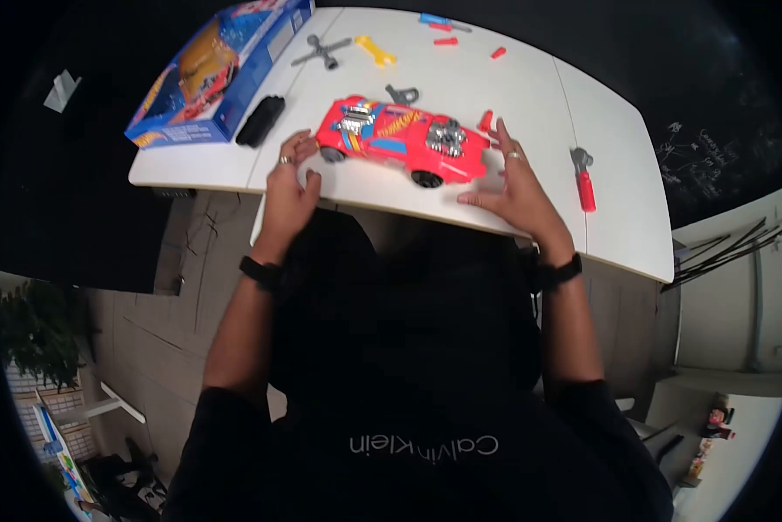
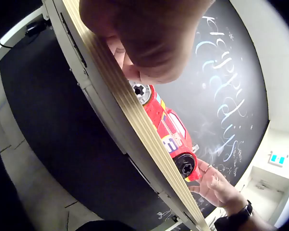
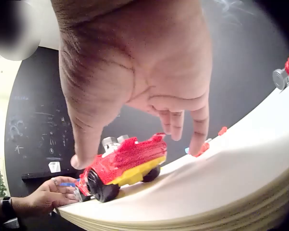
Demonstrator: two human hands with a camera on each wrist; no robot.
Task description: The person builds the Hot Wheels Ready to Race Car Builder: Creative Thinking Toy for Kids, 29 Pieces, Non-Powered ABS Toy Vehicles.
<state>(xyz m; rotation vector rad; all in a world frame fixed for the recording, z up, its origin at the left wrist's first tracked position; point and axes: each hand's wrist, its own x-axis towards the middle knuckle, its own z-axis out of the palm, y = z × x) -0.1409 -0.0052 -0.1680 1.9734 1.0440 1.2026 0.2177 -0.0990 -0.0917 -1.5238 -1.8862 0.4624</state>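
Note:
A red toy car [image 1: 399,139] with blue and yellow stripes and silver engine parts stands on its wheels near the table's front edge. At its left end is my left hand [image 1: 291,187], fingers loosely bent and fingertips right by the bodywork. My right hand [image 1: 523,193] spreads at the other end, thumb apart from the fingers, with no object in its grasp. From the right wrist side, the palm hangs above the car's yellow-edged end [image 3: 139,166]. A small red piece [image 1: 486,120] lies near the right fingertips, and a grey toy piece [image 1: 402,94] lies behind the car.
A blue toy box [image 1: 225,70] stands at the table's left, beside a black elongated object [image 1: 261,120]. Farther back lie a grey cross-shaped wrench [image 1: 323,52], a yellow wrench [image 1: 375,50] and several small red pieces. A red-handled tool [image 1: 585,180] lies to the right.

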